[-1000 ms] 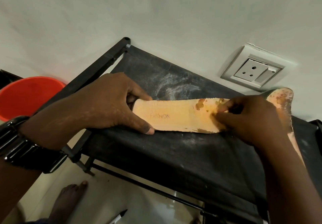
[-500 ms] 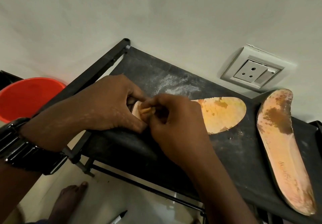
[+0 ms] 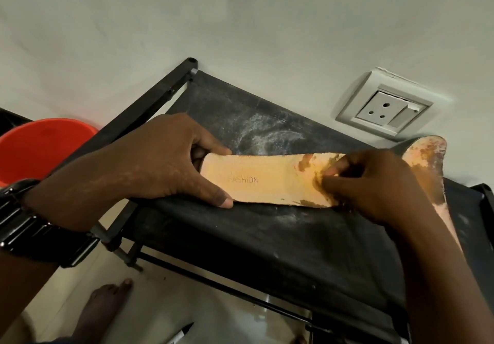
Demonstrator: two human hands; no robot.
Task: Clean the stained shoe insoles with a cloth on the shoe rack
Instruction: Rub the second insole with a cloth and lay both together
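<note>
Insole (image 3: 267, 180) lies flat on shoe rack (image 3: 267, 236) top. Left hand (image 3: 149, 164) grips the heel end. Right hand (image 3: 374, 186) fingers are bunched on the stained toe, apparently pinching a small cloth (image 3: 320, 183), mostly hidden. Rub brown patches firmly, keep heel pinned. Second insole (image 3: 430, 162) sits partly under right forearm and may get knocked. Bucket (image 3: 40, 145) left, socket (image 3: 385, 111) on wall.

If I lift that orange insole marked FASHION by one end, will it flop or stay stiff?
Likely light and somewhat floppy: the thin orange insole lies flat on the black fabric shelf. Probably slides when pushed, since the left hand pins its end.
</note>
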